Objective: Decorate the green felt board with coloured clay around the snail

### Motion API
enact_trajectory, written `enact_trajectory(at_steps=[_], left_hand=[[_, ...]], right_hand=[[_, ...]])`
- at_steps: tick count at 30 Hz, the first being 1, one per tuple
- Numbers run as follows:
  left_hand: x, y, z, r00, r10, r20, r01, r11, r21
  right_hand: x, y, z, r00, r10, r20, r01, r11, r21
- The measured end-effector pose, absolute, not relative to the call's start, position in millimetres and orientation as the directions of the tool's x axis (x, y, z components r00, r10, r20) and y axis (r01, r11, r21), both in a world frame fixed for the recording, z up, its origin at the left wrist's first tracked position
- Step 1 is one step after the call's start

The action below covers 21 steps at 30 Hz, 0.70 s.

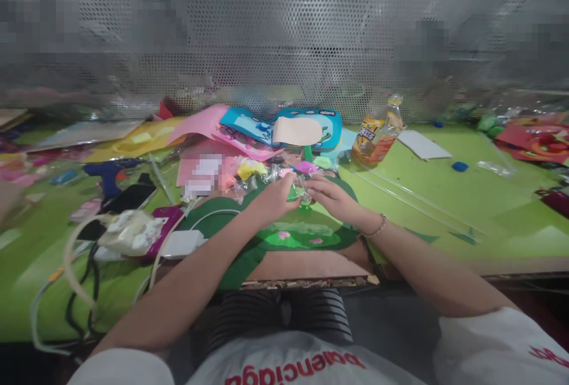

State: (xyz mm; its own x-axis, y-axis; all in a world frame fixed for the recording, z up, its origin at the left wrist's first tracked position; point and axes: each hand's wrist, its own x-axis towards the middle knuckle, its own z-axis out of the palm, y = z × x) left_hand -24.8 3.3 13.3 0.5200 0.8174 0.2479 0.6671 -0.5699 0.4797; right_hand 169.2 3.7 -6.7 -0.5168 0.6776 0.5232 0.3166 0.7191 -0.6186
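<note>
Between my two hands is a small clear plastic packet (295,191) with bright green, clay-like stuff in it. My left hand (279,196) is closed on the packet's left side. The fingers of my right hand (331,194) are bent in against its right side. Just below lies a dark green paper cutout (240,210), which carries a bright green strip (271,239) with small pink flower-like shapes. Soft lumps in clear wrap sit right behind my hands: a yellow one (251,170), a purple one (306,167) and a pale green one (322,162).
A drink bottle (377,133) stands behind to the right, near a white card (424,144) and a blue lump (460,166). On the left are a blue glue gun (106,175), a phone (133,196) and a power strip (131,232) with cables. Perforated metal (284,35) rises behind the table.
</note>
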Motion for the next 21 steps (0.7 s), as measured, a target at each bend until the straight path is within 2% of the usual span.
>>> enact_trajectory(at_steps=[10,21], left_hand=[[-15.2,-12.4,13.9,0.508,0.845,0.17,0.704,-0.521,0.483],[-15.9,-9.7,4.5,0.535,0.837,0.114,0.694,-0.513,0.505]], right_hand=[[166.7,3.2,-5.1,-0.461,0.673,0.579,0.276,0.729,-0.627],[168.4,-3.6,9.0,-0.587,0.625,0.514,0.293,0.756,-0.585]])
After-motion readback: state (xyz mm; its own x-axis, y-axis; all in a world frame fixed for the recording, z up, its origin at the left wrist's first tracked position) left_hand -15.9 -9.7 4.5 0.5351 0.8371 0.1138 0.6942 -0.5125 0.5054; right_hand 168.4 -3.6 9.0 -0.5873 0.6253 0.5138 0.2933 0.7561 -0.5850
